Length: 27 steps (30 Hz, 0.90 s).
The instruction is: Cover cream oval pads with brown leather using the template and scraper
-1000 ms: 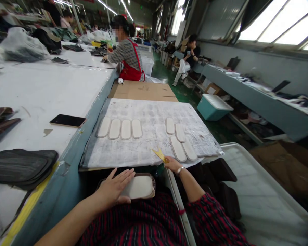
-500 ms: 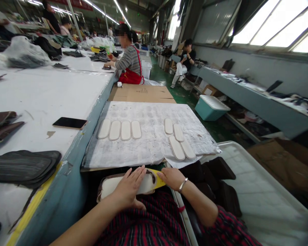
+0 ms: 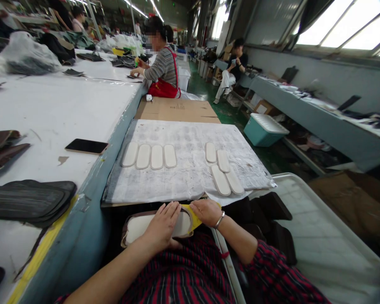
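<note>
A white oval piece with a brown edge [image 3: 138,226] lies at my lap, below the near edge of the covered board. My left hand [image 3: 164,223] rests flat across its middle, fingers extended and thumb apart. At the right end of the piece, my right hand [image 3: 206,212] is closed on a flat yellow tool [image 3: 194,220], whose rounded end sits against the brown rim. On the white-covered board [image 3: 186,181] ahead, several cream oval pads [image 3: 157,157] stand in a row at the left, and several more [image 3: 221,180] are grouped at the right.
To the left, a white table [image 3: 50,114] bears a phone [image 3: 87,146] and a stack of dark pieces [image 3: 31,200]. Dark pieces [image 3: 274,205] lie in a pale tray [image 3: 323,228] at the right. A person in a red apron [image 3: 163,63] works beyond the cardboard [image 3: 177,109].
My right hand has turned and flattened over the yellow tool, with its fingers nearer to my left hand. The brown rim at the right end now shows less dark material. The view has shifted slightly.
</note>
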### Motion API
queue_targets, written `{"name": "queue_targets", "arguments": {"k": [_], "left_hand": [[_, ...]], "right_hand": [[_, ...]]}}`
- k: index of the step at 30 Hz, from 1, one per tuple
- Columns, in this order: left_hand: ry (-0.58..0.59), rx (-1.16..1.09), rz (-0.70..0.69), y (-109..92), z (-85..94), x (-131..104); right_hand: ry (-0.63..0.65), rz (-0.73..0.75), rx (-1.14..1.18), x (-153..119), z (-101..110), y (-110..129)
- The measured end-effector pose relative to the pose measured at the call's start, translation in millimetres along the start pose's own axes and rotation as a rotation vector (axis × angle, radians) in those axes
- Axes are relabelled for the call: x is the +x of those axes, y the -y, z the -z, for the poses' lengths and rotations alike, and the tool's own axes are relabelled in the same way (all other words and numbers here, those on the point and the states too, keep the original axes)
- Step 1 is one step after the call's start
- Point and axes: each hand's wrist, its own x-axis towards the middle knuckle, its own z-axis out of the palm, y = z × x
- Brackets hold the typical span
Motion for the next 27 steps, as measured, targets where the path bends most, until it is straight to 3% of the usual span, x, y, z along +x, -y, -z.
{"name": "queue_targets", "arguments": {"k": [4,8,13,18,27], "left_hand": [[-0.058,0.015,-0.021,2,-2.3,-1],[-0.019,-0.019,-0.028,1,6.4,-2],[-0.049,-0.091,-0.002,1,16.9,-6],[-0.021,-0.127,-0.034,3,12.4,-2],[-0.032,-0.059,-0.024,-9,-0.6,0]], "right_hand": [[0.033,0.009,0.012,6,-4,6],[0.093,0.036,0.036,11,4,-7],[0.008,-0.093,0.000,-18,7,-19],[-0.095,-0.227,-0.058,-45,-14,8],[-0.124,-0.327,-0.074,-36,-23,35]]}}
